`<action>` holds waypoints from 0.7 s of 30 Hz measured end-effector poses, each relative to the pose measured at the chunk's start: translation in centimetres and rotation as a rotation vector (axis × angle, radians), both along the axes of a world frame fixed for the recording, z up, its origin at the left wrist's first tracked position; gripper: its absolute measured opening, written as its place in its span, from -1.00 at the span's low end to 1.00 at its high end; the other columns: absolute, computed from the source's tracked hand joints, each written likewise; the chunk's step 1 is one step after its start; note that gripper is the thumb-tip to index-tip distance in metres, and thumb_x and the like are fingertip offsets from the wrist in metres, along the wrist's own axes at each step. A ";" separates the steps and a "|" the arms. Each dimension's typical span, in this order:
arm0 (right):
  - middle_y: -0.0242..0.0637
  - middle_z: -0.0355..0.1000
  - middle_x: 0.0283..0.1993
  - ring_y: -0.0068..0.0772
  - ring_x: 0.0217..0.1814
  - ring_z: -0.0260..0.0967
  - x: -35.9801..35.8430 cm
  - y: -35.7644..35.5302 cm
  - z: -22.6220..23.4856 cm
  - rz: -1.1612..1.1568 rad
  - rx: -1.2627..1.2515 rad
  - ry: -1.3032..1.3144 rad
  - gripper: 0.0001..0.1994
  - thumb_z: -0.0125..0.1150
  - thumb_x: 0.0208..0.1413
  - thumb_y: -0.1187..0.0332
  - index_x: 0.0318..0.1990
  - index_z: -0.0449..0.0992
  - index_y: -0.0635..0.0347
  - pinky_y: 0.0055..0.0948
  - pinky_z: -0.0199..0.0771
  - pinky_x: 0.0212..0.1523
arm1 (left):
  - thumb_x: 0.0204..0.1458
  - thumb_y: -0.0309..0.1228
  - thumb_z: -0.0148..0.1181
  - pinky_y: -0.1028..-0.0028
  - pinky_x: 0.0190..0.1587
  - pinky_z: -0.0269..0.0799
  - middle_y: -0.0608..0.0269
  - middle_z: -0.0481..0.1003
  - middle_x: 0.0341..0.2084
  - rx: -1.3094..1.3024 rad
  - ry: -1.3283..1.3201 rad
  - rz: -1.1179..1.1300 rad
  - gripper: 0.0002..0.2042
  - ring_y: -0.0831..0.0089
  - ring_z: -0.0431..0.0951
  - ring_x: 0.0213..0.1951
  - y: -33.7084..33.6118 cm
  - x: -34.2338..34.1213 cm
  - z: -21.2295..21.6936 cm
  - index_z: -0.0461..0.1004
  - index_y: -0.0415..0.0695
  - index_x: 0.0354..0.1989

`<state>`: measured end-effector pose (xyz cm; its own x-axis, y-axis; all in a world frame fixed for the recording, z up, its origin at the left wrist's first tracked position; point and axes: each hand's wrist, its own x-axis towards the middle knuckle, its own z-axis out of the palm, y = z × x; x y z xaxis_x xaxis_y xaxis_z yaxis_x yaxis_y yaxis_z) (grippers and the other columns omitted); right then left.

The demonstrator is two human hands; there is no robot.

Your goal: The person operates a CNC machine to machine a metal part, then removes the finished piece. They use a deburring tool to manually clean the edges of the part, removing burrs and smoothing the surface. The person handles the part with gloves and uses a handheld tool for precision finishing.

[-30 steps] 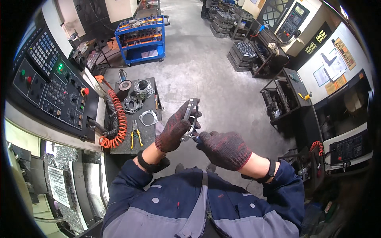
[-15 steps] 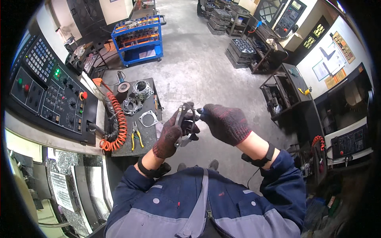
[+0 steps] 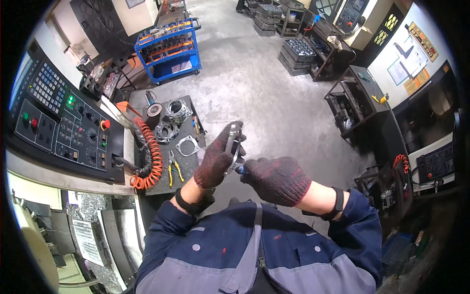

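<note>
My gloved left hand (image 3: 213, 162) is closed round a metal ring flange (image 3: 229, 145), held up in front of my chest and seen nearly edge-on. My right hand (image 3: 278, 179), in the same dark knitted glove, grips a small blue-handled tool (image 3: 240, 170). That tool meets the flange near its lower right edge; its tip is hidden. To the left, a loose flange (image 3: 187, 146) of similar shape lies flat on the dark bench (image 3: 190, 165). Yellow-handled pliers (image 3: 175, 169) lie nearer to me, and two piles of flanges (image 3: 177, 111) sit farther back.
An angle grinder (image 3: 153, 108) rests at the bench's far end. Along its left side hangs an orange coiled hose (image 3: 155, 166), beside a machine control panel (image 3: 68, 120). A blue trolley (image 3: 169, 51) stands ahead; stacked crates (image 3: 297, 56) and a dark metal stand (image 3: 360, 105) are right.
The flange has turned from showing its round opening to nearly edge-on. My right hand has moved down and slightly left, taking the blue-handled tool from the flange's upper right to its lower right.
</note>
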<state>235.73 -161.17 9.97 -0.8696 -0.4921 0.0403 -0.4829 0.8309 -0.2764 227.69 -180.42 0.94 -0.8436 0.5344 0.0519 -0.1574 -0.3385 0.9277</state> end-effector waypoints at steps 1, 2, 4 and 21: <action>-0.14 0.53 -0.44 -0.03 -0.46 0.55 -0.1 0.3 0.7 0.019 0.012 0.048 -0.77 0.26 0.23 0.14 -0.23 0.49 0.10 -0.14 0.50 -0.51 | 0.08 -0.11 0.31 0.41 -0.07 0.52 0.15 0.47 0.03 -0.026 0.073 -0.003 -0.19 0.46 0.51 -0.06 0.1 0.1 0.0 0.16 -0.11 0.49; -0.15 0.52 -0.44 -0.04 -0.46 0.55 -0.4 0.8 1.4 0.037 0.020 0.096 -0.77 0.27 0.22 0.14 -0.24 0.50 0.09 -0.15 0.49 -0.51 | 0.07 -0.21 0.28 0.42 -0.07 0.52 0.15 0.47 0.04 -0.067 0.119 -0.023 -0.23 0.47 0.51 -0.06 0.2 0.1 0.0 0.17 -0.07 0.49; -0.18 0.54 -0.46 -0.05 -0.46 0.59 -1.2 1.6 2.2 0.028 0.033 0.207 -0.82 0.26 0.17 0.19 -0.25 0.50 0.08 -0.14 0.54 -0.52 | 0.05 -0.21 0.34 0.38 -0.04 0.55 0.15 0.47 0.08 -0.266 0.076 0.011 -0.21 0.44 0.52 -0.02 0.5 0.4 0.0 0.18 -0.07 0.48; -0.06 0.55 -0.42 0.09 -0.41 0.57 1.9 -1.2 -2.8 -0.088 -0.073 -0.118 -0.76 0.24 0.24 0.13 -0.27 0.55 0.11 -0.04 0.54 -0.44 | -0.02 0.08 0.45 0.34 -0.07 0.56 0.16 0.47 0.05 0.130 0.093 0.010 -0.06 0.41 0.56 -0.10 -1.0 2.4 0.1 0.18 -0.14 0.46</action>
